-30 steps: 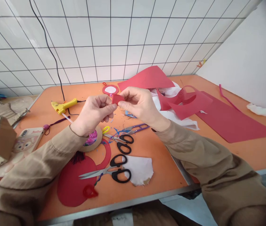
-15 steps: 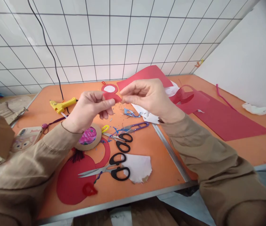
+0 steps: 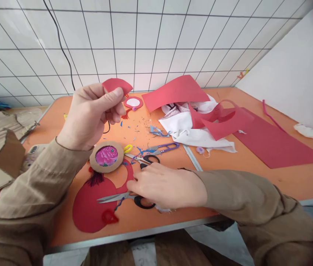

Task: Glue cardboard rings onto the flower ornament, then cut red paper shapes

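Observation:
My left hand (image 3: 89, 111) is raised, pinching a small folded piece of red paper (image 3: 114, 85) shaped like a fan. My right hand (image 3: 167, 184) is down at the table, its fingers curled over the handles of the black-handled scissors (image 3: 144, 202). One handle loop is covered by that hand. The blades lie over a red paper circle (image 3: 89, 207) and point left. Just behind them are a red paper ring (image 3: 128, 171) and a round cardboard ornament (image 3: 91, 157) with a pink flower centre.
A second pair of scissors (image 3: 152, 159) and purple thread snips (image 3: 170, 146) lie among blue scraps. Farther back are a small red ring ornament (image 3: 133, 102), white cloth (image 3: 184, 127) and red paper sheets (image 3: 278, 144). Cardboard pieces (image 3: 1, 159) fill the left side.
My right hand has left the folded red paper and come down to the near scissors. The left hand has moved up and left, still holding the paper. The camera view has shifted slightly.

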The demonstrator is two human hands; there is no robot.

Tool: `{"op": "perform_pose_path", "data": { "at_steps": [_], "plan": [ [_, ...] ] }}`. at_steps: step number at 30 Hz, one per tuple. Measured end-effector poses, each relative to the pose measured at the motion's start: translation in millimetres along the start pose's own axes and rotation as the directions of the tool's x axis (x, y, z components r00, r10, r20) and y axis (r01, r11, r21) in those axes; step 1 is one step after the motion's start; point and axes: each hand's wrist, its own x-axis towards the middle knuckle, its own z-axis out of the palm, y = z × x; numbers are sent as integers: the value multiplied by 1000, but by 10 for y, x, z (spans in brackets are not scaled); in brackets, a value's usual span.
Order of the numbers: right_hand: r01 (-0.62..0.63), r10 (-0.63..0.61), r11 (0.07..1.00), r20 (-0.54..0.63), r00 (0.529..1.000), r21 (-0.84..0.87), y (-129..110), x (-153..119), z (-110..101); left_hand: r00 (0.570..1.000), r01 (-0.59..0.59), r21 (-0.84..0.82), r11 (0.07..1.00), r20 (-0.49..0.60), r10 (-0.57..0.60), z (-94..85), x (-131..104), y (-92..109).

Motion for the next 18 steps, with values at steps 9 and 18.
{"op": "perform_pose_path", "data": {
  "at_steps": [9,18],
  "plan": [
    [-46,42,997,69,997,60,135,-99,-294,997,54,7,999,-52,-54,-30,25,2],
    [111,155,433,-195,969,895,837,-324,-538,973,213,-83,974,-72,-219,-136,152,-136]
  ]
}}
